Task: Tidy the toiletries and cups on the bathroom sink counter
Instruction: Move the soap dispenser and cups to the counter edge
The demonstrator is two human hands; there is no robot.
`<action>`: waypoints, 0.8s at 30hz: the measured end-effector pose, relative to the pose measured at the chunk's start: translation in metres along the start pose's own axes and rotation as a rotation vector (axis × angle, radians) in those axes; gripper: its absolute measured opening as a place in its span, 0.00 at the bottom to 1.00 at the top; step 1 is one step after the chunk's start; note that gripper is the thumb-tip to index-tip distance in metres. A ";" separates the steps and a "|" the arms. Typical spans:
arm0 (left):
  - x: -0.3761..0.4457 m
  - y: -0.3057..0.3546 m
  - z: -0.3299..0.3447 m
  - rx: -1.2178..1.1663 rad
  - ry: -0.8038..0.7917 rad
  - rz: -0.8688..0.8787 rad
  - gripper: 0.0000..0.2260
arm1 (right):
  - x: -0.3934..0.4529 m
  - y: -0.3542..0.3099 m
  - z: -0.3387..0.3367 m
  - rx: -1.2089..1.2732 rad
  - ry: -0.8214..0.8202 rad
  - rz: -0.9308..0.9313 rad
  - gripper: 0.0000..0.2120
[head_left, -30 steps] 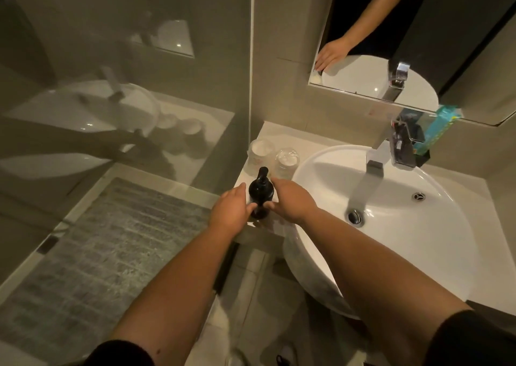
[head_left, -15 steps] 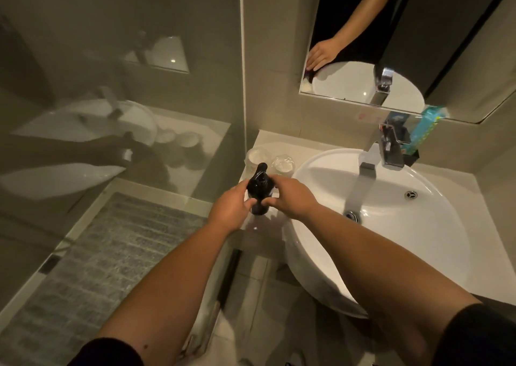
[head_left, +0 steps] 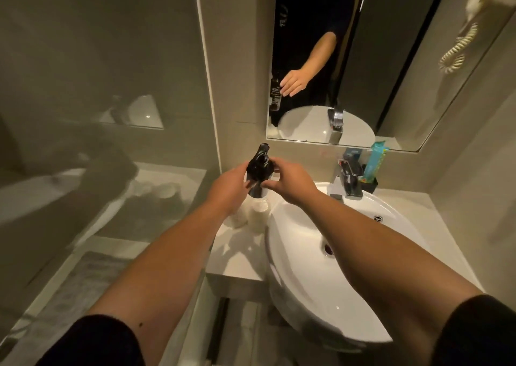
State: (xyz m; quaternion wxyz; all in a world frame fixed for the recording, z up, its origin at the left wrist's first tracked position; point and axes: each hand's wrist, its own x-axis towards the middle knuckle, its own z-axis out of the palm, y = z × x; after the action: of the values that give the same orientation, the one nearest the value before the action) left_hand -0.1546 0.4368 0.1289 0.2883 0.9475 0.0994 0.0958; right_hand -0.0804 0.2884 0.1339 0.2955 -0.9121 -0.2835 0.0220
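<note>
Black pump bottle (head_left: 258,170) sits clasped between both hands' grip.

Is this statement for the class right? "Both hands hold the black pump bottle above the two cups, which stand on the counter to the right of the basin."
Not quite. The head view shows the left hand and right hand holding the black pump bottle above the two cups, but the cups stand on the counter to the left of the basin, not the right.
</note>
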 end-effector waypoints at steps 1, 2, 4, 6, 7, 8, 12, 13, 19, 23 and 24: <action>0.008 0.001 0.005 0.001 -0.007 0.004 0.20 | 0.006 0.006 -0.001 0.002 0.004 0.007 0.27; 0.017 0.002 0.010 0.000 -0.016 0.007 0.20 | 0.012 0.013 -0.002 0.004 0.007 0.016 0.28; 0.036 0.003 0.021 -0.015 -0.029 0.013 0.21 | 0.027 0.027 -0.003 0.005 0.005 0.029 0.28; 0.057 0.003 0.033 -0.024 -0.033 0.015 0.21 | 0.045 0.042 -0.002 0.021 -0.009 0.045 0.28; 0.068 0.001 0.039 -0.021 -0.035 0.015 0.21 | 0.054 0.049 0.000 0.034 -0.017 0.057 0.28; 0.079 -0.001 0.046 -0.015 -0.040 0.010 0.22 | 0.063 0.056 0.002 0.048 -0.025 0.072 0.28; 0.116 -0.010 0.067 -0.015 -0.068 -0.025 0.22 | 0.098 0.081 0.018 0.099 -0.055 0.130 0.29; 0.123 -0.014 0.071 -0.018 -0.076 -0.032 0.21 | 0.105 0.087 0.022 0.109 -0.060 0.140 0.29; 0.162 -0.039 0.101 -0.022 -0.163 -0.076 0.20 | 0.136 0.113 0.052 0.163 -0.097 0.226 0.28; 0.183 -0.053 0.126 -0.014 -0.212 -0.084 0.21 | 0.149 0.131 0.068 0.167 -0.091 0.286 0.28; 0.188 -0.056 0.131 -0.006 -0.224 -0.078 0.21 | 0.152 0.135 0.071 0.167 -0.089 0.300 0.28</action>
State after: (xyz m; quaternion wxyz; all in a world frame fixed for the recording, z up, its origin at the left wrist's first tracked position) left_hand 0.0501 0.4593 0.0132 0.3041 0.9468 0.1033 -0.0218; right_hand 0.1003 0.3164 0.0197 0.3508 -0.9145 -0.1545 0.1297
